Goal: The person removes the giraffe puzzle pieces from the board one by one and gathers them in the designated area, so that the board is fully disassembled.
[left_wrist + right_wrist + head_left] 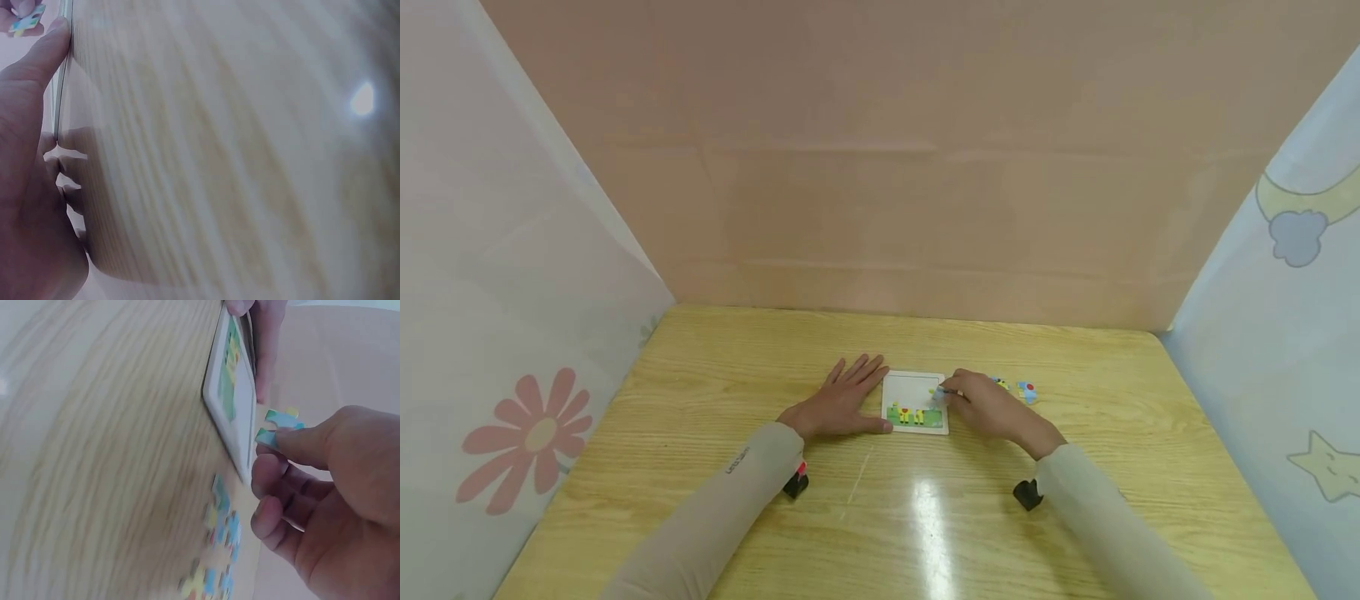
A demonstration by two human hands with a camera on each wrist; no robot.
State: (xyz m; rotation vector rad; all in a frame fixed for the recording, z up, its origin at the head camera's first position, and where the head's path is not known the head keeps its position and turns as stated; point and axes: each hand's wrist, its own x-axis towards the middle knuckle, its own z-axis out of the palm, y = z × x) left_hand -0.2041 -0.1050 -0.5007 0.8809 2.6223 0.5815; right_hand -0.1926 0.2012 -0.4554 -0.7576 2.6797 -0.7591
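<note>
A small white puzzle tray point(910, 377) lies on the table, with joined pieces point(913, 417) showing green ground and yellow figures along its near side. My left hand point(842, 404) lies at its left edge with fingers spread and straight. The left thumb touches the tray's near left corner, as the left wrist view also shows. Over the tray's right side, my right hand point(988, 406) pinches a light-blue and green puzzle piece point(284, 419) between thumb and fingers. In the right wrist view that piece is held up, apart from the tray.
Several loose puzzle pieces point(222, 519) lie on the wood-grain table point(745, 367) to the right of the tray, partly behind my right hand in the head view. A brown backdrop point(880, 233) rises behind the table, and pale patterned sheets point(512, 292) flank it.
</note>
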